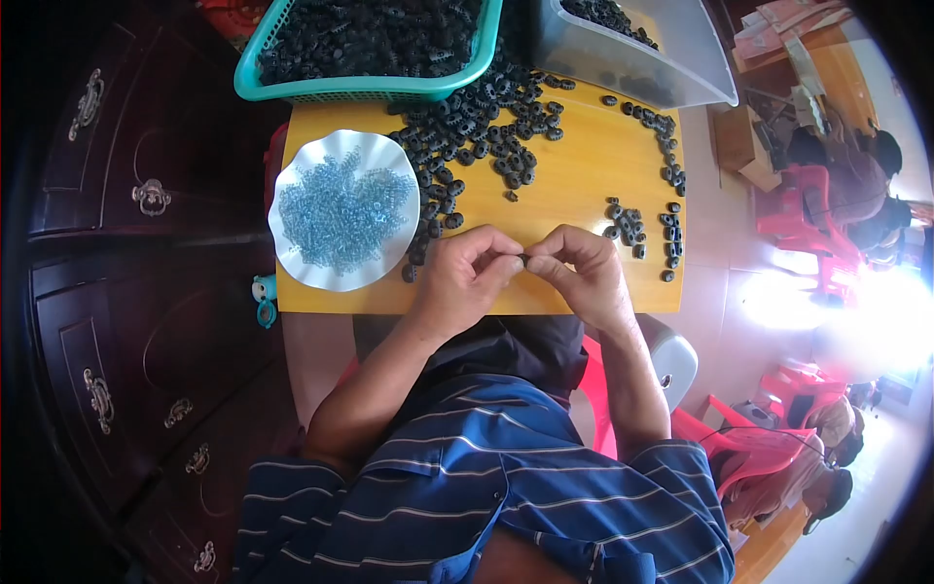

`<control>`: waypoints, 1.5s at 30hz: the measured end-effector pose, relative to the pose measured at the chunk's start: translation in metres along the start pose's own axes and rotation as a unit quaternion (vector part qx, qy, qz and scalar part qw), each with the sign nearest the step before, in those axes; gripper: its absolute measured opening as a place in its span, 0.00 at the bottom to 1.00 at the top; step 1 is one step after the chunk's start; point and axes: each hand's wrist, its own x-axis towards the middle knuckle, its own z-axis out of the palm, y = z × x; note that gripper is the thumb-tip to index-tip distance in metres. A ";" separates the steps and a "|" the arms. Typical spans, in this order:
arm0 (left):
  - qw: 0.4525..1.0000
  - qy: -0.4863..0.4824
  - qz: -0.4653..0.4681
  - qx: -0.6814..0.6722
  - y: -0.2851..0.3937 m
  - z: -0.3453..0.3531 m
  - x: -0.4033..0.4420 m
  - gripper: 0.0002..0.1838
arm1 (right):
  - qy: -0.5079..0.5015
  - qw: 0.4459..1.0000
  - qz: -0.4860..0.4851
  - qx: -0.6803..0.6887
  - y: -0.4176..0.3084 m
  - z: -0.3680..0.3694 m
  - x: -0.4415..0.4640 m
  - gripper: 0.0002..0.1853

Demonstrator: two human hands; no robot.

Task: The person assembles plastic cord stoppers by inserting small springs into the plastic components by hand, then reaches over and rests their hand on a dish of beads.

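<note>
My left hand (467,273) and my right hand (587,279) meet above the front edge of the yellow table (564,209). Between their pinched thumbs and forefingers is a small black plastic cord-lock piece (524,260), mostly hidden by the fingertips. Left of my left hand stands a white scalloped plate (289,255) heaped with small metal springs (345,209). A spread of loose black cord-lock pieces (467,127) reaches from the back of the table down beside the plate. Near my right hand lies a small cluster of black pieces (628,226).
At the back, a teal basket (365,90) and a translucent bin (662,83) hold more black pieces. Rows of pieces (671,170) line the right edge. Dark drawers (107,195) stand left. Other people and pink chairs (808,209) are at the right.
</note>
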 end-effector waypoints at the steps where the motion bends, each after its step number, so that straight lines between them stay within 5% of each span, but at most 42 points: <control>1: 1.000 -0.003 -0.001 0.000 0.002 0.000 0.000 0.04 | -0.013 0.999 0.001 0.031 0.003 -0.001 0.000 0.04; 8: 1.000 0.016 -0.019 0.010 -0.003 0.001 0.000 0.04 | 0.011 0.995 -0.039 -0.093 -0.009 0.006 0.000 0.04; 13: 0.997 0.023 -0.015 -0.067 -0.005 0.000 0.004 0.08 | 0.021 0.995 -0.009 0.101 0.008 0.008 0.004 0.06; 20: 0.983 0.060 0.132 0.108 0.016 -0.002 0.004 0.11 | -0.029 0.993 0.023 0.114 -0.004 0.002 0.008 0.05; 29: 0.966 -0.006 0.162 0.203 0.019 0.008 0.001 0.18 | -0.084 0.991 0.035 0.094 0.011 -0.011 -0.001 0.09; 33: 0.956 0.030 0.193 0.219 0.024 0.015 0.003 0.23 | -0.034 0.989 0.029 0.142 0.017 -0.007 -0.005 0.11; 38: 0.908 0.065 0.271 0.315 0.041 0.026 0.004 0.26 | 0.034 0.919 0.060 0.389 0.019 0.006 -0.011 0.12; 45: 0.867 0.077 0.296 0.393 0.039 0.034 0.012 0.20 | 0.018 0.859 0.057 0.509 0.038 0.022 -0.017 0.11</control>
